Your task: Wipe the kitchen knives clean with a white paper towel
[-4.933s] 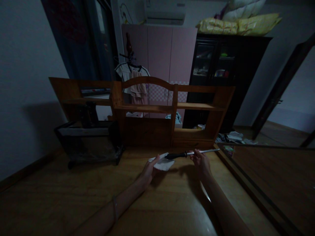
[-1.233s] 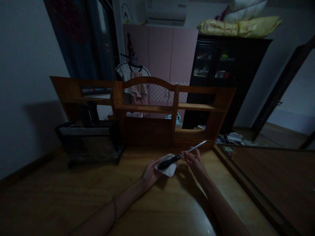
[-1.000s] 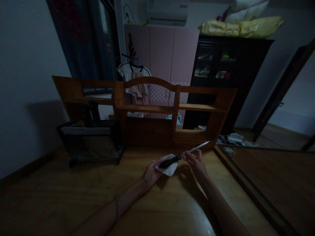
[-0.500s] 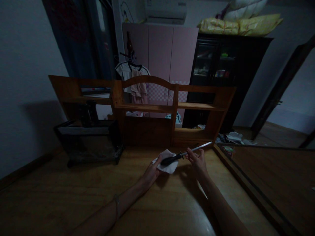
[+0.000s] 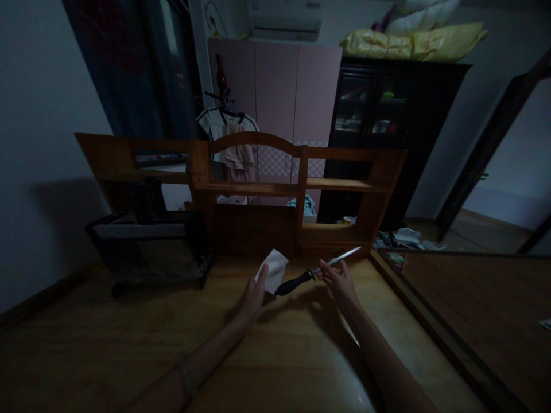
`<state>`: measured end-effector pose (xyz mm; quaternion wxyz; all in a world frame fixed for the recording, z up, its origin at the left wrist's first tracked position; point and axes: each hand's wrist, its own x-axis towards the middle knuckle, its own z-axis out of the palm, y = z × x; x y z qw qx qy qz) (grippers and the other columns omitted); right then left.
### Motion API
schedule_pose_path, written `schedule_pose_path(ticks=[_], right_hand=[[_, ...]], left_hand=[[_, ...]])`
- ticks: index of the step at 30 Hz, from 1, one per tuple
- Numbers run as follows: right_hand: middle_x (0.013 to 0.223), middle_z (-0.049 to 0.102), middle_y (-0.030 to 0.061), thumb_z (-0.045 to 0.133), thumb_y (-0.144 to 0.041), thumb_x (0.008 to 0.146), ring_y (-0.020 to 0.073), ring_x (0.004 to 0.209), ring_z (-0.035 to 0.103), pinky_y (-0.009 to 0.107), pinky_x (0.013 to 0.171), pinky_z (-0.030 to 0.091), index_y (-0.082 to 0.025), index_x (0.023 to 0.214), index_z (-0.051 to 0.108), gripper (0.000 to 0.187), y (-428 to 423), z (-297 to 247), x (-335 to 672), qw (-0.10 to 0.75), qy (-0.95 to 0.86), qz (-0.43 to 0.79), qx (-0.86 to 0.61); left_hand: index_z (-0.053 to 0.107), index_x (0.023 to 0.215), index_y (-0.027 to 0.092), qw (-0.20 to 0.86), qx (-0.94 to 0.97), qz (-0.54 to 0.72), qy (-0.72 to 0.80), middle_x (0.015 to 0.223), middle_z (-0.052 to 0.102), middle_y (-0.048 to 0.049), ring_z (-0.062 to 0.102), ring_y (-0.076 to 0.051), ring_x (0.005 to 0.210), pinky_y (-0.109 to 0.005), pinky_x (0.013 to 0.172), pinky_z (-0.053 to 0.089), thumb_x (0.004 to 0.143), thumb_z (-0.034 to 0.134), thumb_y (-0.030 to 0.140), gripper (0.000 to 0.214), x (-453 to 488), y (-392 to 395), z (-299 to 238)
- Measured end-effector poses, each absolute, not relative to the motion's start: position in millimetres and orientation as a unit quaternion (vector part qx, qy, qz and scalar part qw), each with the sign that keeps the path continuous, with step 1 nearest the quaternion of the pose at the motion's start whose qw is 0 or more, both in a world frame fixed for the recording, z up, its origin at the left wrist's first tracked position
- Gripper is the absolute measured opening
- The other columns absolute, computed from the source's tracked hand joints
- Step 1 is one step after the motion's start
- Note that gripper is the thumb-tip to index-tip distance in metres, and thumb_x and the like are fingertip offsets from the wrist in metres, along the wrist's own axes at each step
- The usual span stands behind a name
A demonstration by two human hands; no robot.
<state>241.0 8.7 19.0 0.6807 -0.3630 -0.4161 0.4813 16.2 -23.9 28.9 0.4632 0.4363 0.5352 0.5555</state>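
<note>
My right hand pinches the metal rod of a sharpening steel close to its guard. The black handle points down and left, and the bright rod tip slants up to the right. In my left hand a white tissue or cloth is gripped between thumb and fingers. The cloth lies just beside the end of the handle; whether they touch I cannot tell. Both hands are above the wooden tabletop.
A black knife block stands on the left of the table. Behind it runs a wooden shelf unit. A raised ledge borders the table on the right. Farther back are a pink wardrobe and a dark cabinet.
My left hand has drawn the cloth off the black handle, moving left and slightly up. The sharpening steel stays in my right hand and has shifted a little left.
</note>
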Motion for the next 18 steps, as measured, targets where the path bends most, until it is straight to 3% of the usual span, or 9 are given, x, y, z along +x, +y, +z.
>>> schedule_pose_path(ticks=[4,8,13,18], right_hand=[[0.063,0.061,-0.0047,0.073,-0.034,0.068,0.0118,0.054,0.061,0.022,0.053,0.049,-0.023,0.091,0.044,0.039,5.6,17.6,233.1,0.661,-0.436,0.497,-0.356],[0.062,0.060,-0.0054,0.073,-0.034,0.068,0.0097,0.051,0.059,0.019,0.050,0.046,-0.023,0.086,0.045,0.035,6.8,17.3,236.3,0.668,-0.430,0.491,-0.358],[0.064,0.061,-0.0041,0.074,-0.035,0.066,0.0090,0.052,0.058,0.019,0.050,0.047,-0.023,0.085,0.047,0.036,10.0,18.1,246.8,0.698,-0.384,0.474,-0.376],[0.066,0.062,-0.0037,0.077,-0.035,0.063,0.0094,0.052,0.058,0.019,0.049,0.048,-0.023,0.085,0.047,0.040,10.8,18.4,249.7,0.702,-0.369,0.476,-0.380]], left_hand=[[0.060,0.117,0.020,0.370,0.713,0.462,0.375,0.122,0.059,-0.0056,0.051,-0.024,0.116,-0.037,0.101,0.036,0.090,0.037,0.049,0.046,30.1,-45.9,41.9],[0.046,0.130,0.030,0.289,0.830,0.368,0.304,0.141,0.040,0.0018,0.036,-0.018,0.129,-0.036,0.109,0.026,0.095,0.031,0.037,0.040,32.3,-56.5,51.6],[0.051,0.127,0.026,0.265,0.846,0.361,0.291,0.138,0.044,-0.0011,0.041,-0.019,0.125,-0.034,0.106,0.029,0.095,0.030,0.034,0.039,27.2,-56.5,57.0],[0.066,0.104,0.016,0.362,0.735,0.440,0.367,0.103,0.067,-0.0068,0.061,-0.023,0.094,-0.031,0.085,0.044,0.092,0.035,0.041,0.042,25.8,-48.2,40.8]])
